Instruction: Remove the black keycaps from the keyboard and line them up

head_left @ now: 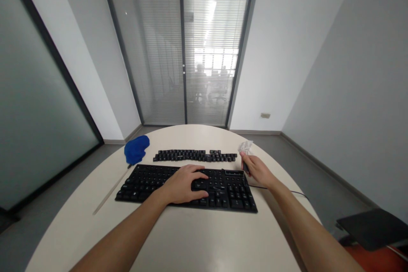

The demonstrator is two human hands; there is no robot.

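A black full-size keyboard [236,204] lies on the white table, its numeric pad to the right. My left hand [183,183] rests over its middle, fingers stretched and spread across the keys, holding nothing. At the keyboard's upper right corner, my right hand [256,170] is closed around a small black-handled tool [245,167]. The tool points down toward the keys; its tip is too small to make out. Behind the keyboard, loose black keycaps [191,156] are laid out in rows.
A blue cloth [136,149] sits at the table's left, beside a thin brush [110,192] with a pale handle. A crumpled clear plastic bag [245,147] lies beyond my right hand. The cable [298,192] runs off rightward. A dark chair part [372,227] stands at right.
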